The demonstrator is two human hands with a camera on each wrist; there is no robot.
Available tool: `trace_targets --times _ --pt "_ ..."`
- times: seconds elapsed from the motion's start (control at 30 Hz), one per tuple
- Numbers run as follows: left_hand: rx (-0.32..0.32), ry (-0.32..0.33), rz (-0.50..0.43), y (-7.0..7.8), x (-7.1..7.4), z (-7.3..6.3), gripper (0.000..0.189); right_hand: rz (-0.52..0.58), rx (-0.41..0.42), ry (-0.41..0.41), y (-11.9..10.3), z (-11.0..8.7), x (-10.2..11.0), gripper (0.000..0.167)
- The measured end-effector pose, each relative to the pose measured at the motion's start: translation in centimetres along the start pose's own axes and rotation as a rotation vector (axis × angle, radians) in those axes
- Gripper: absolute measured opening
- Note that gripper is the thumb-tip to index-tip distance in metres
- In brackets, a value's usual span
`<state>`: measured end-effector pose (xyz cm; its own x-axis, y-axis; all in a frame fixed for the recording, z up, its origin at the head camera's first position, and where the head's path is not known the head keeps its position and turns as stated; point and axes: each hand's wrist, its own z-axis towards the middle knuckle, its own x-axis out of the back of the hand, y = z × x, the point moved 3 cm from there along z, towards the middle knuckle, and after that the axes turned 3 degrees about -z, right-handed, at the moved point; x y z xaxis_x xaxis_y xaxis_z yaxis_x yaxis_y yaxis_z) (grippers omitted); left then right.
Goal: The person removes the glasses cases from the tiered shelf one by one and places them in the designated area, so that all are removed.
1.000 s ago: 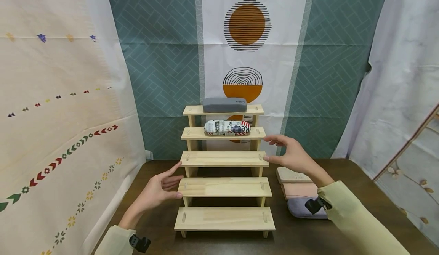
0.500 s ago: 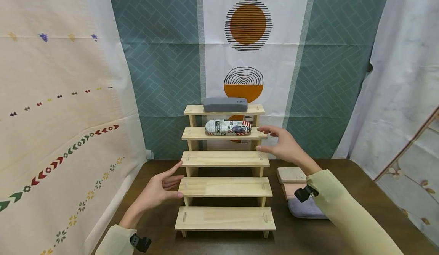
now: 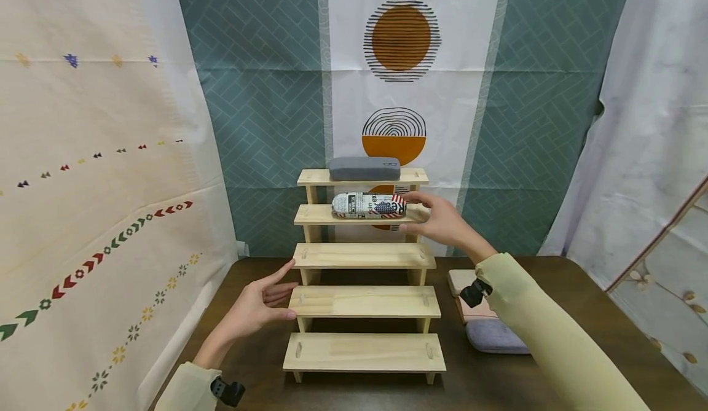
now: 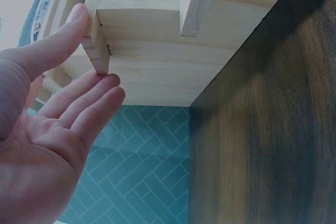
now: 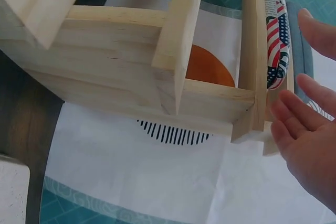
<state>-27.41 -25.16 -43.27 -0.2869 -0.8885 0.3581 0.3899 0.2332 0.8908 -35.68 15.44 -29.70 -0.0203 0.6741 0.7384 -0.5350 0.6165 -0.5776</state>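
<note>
A stepped wooden display rack (image 3: 365, 256) stands on the dark table. On its second-highest step lies an elongated rounded case (image 3: 367, 206) with newspaper and flag print. Behind it on the top step sits a grey glasses case (image 3: 365, 169), marked with a small pair of glasses. My left hand (image 3: 251, 313) holds the rack at its left side; in the left wrist view, thumb and fingertips (image 4: 107, 81) meet opposite edges of a step's end. My right hand (image 3: 442, 220) reaches to the printed case's right end, thumb and fingers spread; the right wrist view shows a gap to the case.
Right of the rack, on the table (image 3: 558, 313), lie a cream item (image 3: 460, 279), a pinkish item (image 3: 470, 309) and a purple-grey rounded case (image 3: 495, 337), partly covered by my right arm. Patterned cloths hang behind and at both sides.
My right hand has moved left and slightly up, from beside the rack to the right end of the printed case. The left hand stays at the rack's side.
</note>
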Motion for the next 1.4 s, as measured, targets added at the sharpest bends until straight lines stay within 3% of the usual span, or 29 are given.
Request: trace_targets --times 0.33,0.6,1.4 --pt "0.002 -0.01 0.005 -0.1 -0.1 0.2 0.103 0.049 -0.028 -0.012 0.3 2.1 -0.4 0.073" --pt "0.0 -0.006 0.006 -0.2 -0.1 0.2 0.103 0.024 -0.051 -0.03 0.6 3.4 -1.0 0.072" --pt "0.005 -0.008 0.017 -0.3 0.1 0.1 0.103 0.064 -0.069 -0.047 1.0 3.8 -1.1 0.066"
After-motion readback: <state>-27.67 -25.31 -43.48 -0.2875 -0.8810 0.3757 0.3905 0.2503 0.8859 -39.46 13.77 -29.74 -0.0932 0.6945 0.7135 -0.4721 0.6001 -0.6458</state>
